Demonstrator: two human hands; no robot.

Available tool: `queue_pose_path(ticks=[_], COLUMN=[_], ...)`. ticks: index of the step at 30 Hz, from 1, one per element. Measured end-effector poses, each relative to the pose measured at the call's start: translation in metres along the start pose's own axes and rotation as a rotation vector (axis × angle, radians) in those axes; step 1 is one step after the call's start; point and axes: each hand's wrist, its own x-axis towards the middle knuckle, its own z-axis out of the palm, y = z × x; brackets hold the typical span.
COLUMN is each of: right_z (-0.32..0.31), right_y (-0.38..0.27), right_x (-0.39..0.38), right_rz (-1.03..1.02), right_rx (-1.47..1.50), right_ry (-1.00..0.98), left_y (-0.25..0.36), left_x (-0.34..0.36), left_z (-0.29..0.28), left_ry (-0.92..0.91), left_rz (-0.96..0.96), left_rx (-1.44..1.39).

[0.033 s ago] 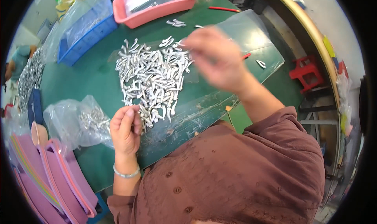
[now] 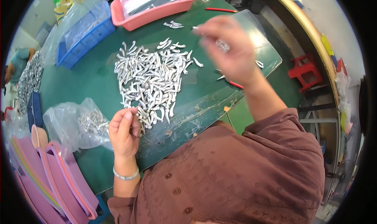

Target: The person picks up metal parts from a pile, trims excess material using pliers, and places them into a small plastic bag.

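Note:
A heap of small curved silver metal pieces is spread over the green table. At its near left edge is my left hand, thumb against the curled fingers; what they pinch, if anything, is hidden. My right hand, smeared by motion, hovers beyond the heap's right side. Silver metal pieces show between its curled fingers. Another small silver piece shows at its fingertips; whether it is held is unclear. Below this hand lies a red-handled tool with a metal tip, partly in view.
A clear plastic bag with silver pieces lies left of my left hand. Blue and pink bins stand at the back. Purple padded cases crowd the near left. A red stool stands beyond the table's right edge.
My right hand has moved up and right, away from the heap. A silver piece at the heap's right edge and more of the red-handled tool now show. My left hand stays put.

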Motion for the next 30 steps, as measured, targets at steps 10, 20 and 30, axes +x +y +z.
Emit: queue_pose_path(ticks=[10,20,30], right_z=[-0.117,-0.135,-0.127], right_y=[0.090,0.126,0.116], right_x=[-0.027,-0.049,-0.045], right_rz=[0.612,0.596,0.635], right_rx=[0.087,-0.104,0.007], right_ry=[0.292,0.057,0.028], left_y=[0.042,0.181,0.148], left_x=[-0.015,-0.039,0.011], left_z=[0.005,-0.068,-0.130], left_ry=[0.099,0.441,0.352], left_rz=[0.203,0.800,0.194], left_rx=[0.060,0.592,0.609])
